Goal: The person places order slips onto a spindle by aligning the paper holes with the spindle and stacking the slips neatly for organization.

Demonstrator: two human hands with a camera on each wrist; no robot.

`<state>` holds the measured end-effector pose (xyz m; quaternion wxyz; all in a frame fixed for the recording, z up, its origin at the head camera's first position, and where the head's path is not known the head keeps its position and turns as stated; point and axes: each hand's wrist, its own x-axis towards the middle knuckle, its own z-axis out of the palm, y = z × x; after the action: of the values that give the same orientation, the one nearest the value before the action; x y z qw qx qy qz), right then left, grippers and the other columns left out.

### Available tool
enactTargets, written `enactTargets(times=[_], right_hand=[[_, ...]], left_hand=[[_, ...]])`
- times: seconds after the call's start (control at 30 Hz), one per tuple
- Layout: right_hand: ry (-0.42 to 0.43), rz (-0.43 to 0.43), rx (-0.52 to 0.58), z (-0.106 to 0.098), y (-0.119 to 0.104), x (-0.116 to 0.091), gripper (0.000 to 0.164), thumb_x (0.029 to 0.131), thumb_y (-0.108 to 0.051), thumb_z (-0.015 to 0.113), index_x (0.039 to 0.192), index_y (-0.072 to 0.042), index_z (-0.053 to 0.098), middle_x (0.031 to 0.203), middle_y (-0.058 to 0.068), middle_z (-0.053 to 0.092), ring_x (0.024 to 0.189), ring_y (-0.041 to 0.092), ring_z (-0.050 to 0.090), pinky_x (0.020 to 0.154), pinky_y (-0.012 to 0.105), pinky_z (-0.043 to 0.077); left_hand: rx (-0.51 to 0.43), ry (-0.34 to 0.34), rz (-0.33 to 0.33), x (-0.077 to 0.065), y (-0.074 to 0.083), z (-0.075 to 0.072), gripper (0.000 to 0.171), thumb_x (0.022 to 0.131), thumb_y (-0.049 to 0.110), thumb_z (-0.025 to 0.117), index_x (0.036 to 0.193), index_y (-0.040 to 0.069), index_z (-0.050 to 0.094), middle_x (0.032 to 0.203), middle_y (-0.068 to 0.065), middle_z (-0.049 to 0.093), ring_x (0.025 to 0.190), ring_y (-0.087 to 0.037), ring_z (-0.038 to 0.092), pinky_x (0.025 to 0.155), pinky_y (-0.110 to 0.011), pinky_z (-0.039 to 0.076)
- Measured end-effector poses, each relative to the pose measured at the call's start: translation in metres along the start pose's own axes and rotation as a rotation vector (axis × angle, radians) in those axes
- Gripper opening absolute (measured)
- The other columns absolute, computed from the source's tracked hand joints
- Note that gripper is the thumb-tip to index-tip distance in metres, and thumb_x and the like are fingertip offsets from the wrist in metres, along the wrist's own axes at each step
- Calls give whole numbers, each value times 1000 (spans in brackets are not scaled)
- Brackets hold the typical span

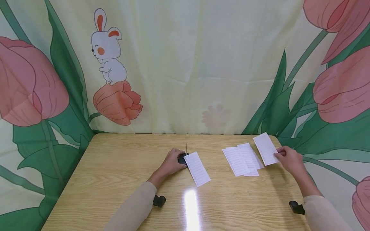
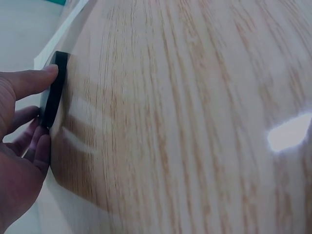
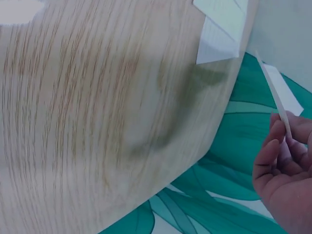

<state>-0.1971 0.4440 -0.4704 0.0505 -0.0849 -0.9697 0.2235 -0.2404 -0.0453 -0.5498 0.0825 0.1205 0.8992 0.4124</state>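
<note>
My left hand (image 1: 171,162) grips the round black base of a bill spike (image 1: 182,159) at mid-table, thumb and fingers on opposite sides of its rim in the left wrist view. The thin spike stands upright. A ruled white paper slip (image 1: 198,170) lies with its upper left corner at the spike's foot and slants toward the front right. Over the table's right side, my right hand (image 1: 289,160) pinches another ruled slip (image 1: 265,148) by its lower right edge. That slip is raised, seen nearly edge-on in the right wrist view. Left of it, several overlapping slips (image 1: 235,162) lie on the table.
The wood-grain table (image 1: 115,166) ends at the back against a curtain (image 1: 173,80) printed with tulips and a rabbit. Black wrist-camera parts (image 1: 159,201) show beside both sleeves. A bright light reflection (image 1: 192,208) lies at the front middle of the tabletop.
</note>
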Motion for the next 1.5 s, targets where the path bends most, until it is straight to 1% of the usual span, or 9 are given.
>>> enactTargets(times=[0.17, 0.37, 0.47, 0.63, 0.73, 0.9, 1.07, 1.3, 1.5], right_hand=[[-33, -28, 40, 0, -10, -4, 30, 102, -17, 65, 114, 10, 62, 101, 28, 68, 87, 33, 62, 65, 29, 46], [-54, -51, 81, 2, -22, -8, 31, 103, -18, 65, 116, 10, 62, 104, 27, 67, 89, 32, 63, 64, 25, 48], [-60, -68, 91, 4, -28, -10, 30, 103, -17, 65, 116, 9, 62, 104, 26, 67, 88, 30, 63, 63, 24, 48], [-45, -105, 95, 6, -41, -14, 26, 101, -14, 66, 116, 7, 63, 102, 23, 68, 87, 28, 65, 62, 21, 49], [-46, -124, 106, 5, -50, -17, 25, 100, -13, 68, 116, 7, 64, 101, 21, 68, 87, 27, 65, 63, 19, 49], [-62, -141, 112, 4, -67, -21, 25, 100, -14, 68, 117, 5, 65, 102, 19, 68, 87, 26, 65, 64, 16, 50], [-36, -183, 128, 5, -82, -25, 21, 98, -10, 70, 114, 3, 67, 100, 18, 69, 86, 26, 65, 66, 14, 50], [-46, -206, 157, 6, -100, -26, 21, 99, -11, 70, 115, 1, 67, 100, 16, 70, 86, 25, 63, 67, 14, 51], [-62, -251, 206, 7, -117, -29, 19, 97, -8, 71, 114, 1, 68, 99, 15, 71, 86, 24, 63, 68, 13, 51]], left_hand=[[-3, 9, 1, 1, 0, 1, 63, 83, 15, 88, 139, 3, 62, 133, -16, 55, 120, -31, 53, 103, -48, 48], [-24, 26, 11, 0, 2, 0, 63, 83, 15, 87, 140, 2, 61, 134, -16, 55, 121, -31, 57, 104, -48, 49], [-57, 38, 11, -2, 4, -3, 63, 85, 15, 86, 140, 1, 60, 135, -16, 55, 122, -33, 59, 103, -48, 51], [-114, 48, -17, -4, 10, -10, 62, 88, 15, 83, 143, 4, 58, 140, -15, 56, 124, -33, 58, 102, -48, 52], [-117, 54, -12, -4, 14, -15, 61, 89, 17, 83, 143, 5, 58, 140, -13, 56, 125, -32, 58, 102, -47, 52], [-121, 80, 29, -5, 19, -25, 59, 90, 19, 82, 143, 8, 59, 139, -10, 58, 124, -31, 58, 97, -46, 54], [-122, 108, 89, -6, 26, -36, 55, 91, 19, 81, 141, 10, 61, 135, -12, 60, 121, -32, 60, 97, -49, 53], [-143, 140, 141, -11, 39, -50, 54, 92, 21, 80, 140, 8, 61, 136, -12, 61, 122, -34, 59, 102, -50, 51], [-148, 170, 176, -14, 49, -59, 50, 92, 18, 80, 137, 6, 63, 135, -13, 63, 122, -36, 61, 101, -49, 51]])
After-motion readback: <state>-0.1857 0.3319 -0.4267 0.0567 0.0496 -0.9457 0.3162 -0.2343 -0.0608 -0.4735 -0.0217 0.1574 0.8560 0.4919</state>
